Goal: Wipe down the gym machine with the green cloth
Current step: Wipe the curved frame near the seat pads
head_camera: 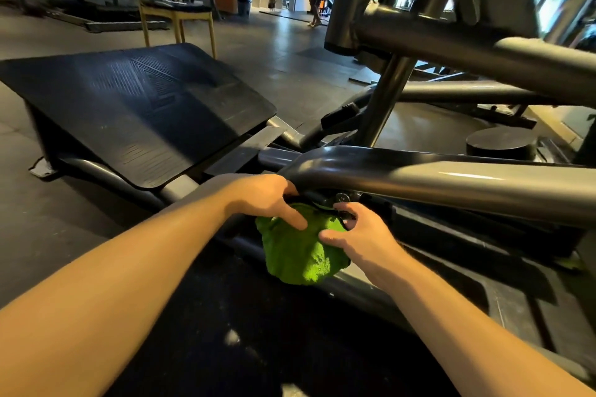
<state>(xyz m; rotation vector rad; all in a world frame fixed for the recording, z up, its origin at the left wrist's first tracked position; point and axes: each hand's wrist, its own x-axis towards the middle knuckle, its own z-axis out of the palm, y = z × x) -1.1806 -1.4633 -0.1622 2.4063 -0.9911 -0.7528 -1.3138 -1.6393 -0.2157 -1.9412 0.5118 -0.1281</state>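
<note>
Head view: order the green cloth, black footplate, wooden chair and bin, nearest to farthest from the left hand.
1. green cloth, gripped by the left hand
2. black footplate, ahead on the left
3. wooden chair, beyond the footplate
4. bin, farther back by the wall

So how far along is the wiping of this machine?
Nothing shows as finished; no surface looks plainly wiped. In hand: the left hand and right hand hold the green cloth at the joint under the grey tube. The black footplate and upper frame may still need wiping.
</note>
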